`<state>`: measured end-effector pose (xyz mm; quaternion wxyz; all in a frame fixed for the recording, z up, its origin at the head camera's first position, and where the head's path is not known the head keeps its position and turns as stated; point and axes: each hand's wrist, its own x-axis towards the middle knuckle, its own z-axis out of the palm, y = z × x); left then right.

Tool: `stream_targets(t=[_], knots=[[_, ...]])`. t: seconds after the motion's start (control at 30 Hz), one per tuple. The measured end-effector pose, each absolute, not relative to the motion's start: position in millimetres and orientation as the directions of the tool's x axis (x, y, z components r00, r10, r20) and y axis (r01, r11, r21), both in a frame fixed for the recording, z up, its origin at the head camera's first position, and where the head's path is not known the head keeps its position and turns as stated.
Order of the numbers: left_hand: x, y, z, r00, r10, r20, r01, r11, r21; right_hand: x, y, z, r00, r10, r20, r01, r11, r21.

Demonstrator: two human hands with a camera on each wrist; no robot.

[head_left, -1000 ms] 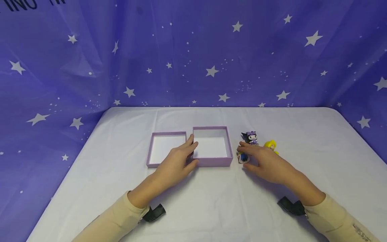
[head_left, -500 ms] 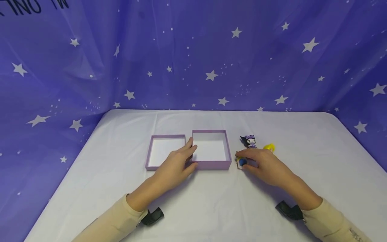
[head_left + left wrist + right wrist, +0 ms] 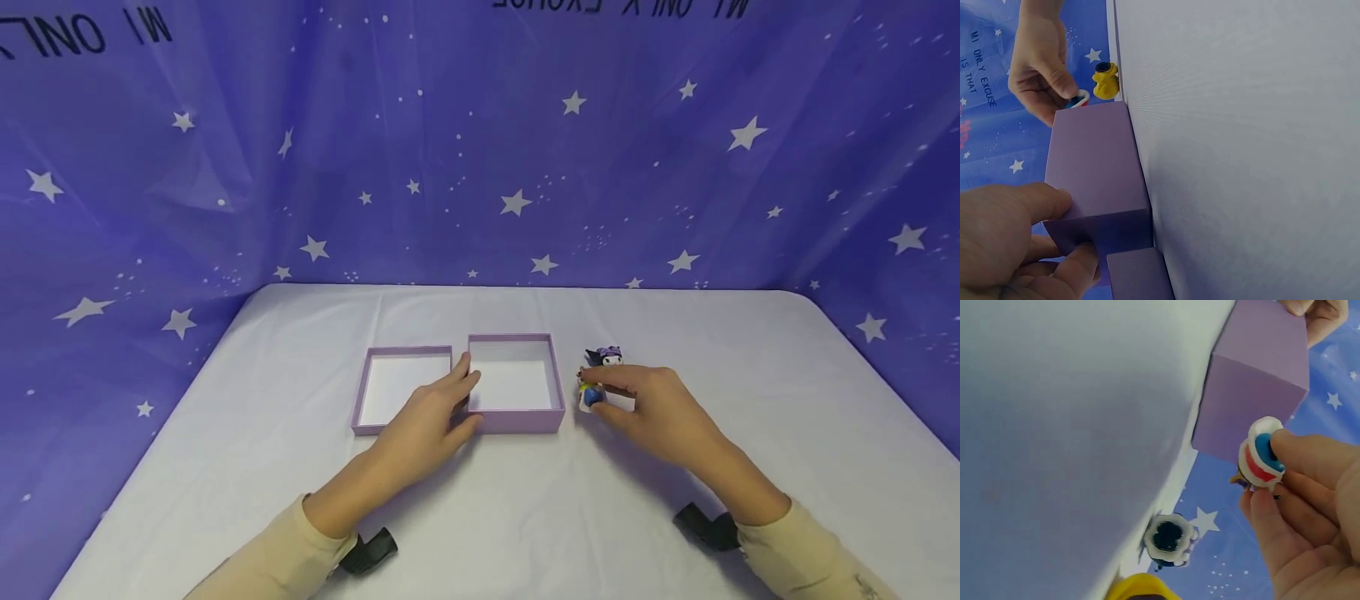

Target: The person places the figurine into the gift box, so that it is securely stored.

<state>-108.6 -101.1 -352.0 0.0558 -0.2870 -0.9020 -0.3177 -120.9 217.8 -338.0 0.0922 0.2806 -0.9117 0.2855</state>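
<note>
Near the middle of the table, my left hand holds the near left corner of a purple open box. In the left wrist view its thumb lies on the front wall and its bent fingers on the side wall. Just right of the box, my right hand pinches a small figurine between thumb and fingertips. This figurine has a blue, red and white skirt and appears tilted in the right wrist view. Behind those fingers stands a black-and-purple figurine, partly covered by the hand.
Left of the box lies a shallower purple lid, open side up, partly under my left hand. A yellow figurine stands right of the box, hidden by my right hand in the head view. A starry blue curtain rises behind the white table.
My right thumb and fingers have closed on the skirted figurine, which now looks raised. The yellow figurine has gone behind my right hand in the head view. My left hand stays at the box.
</note>
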Motion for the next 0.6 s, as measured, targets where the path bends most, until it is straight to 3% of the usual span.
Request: stream_targets(t=[0.33,0.6], knots=[[-111,-100,-351,-0.830,0.482,0.282,0.552,0.635,0.540,-125,212,-320,-0.827,-0.392,0.403,-0.557,0.667,-0.495],[-111,-100,-353,-0.824,0.487,0.290,0.561,0.625,0.544,-126,203,-312,-0.864,-0.315,0.394,-0.502,0.613,-0.611]])
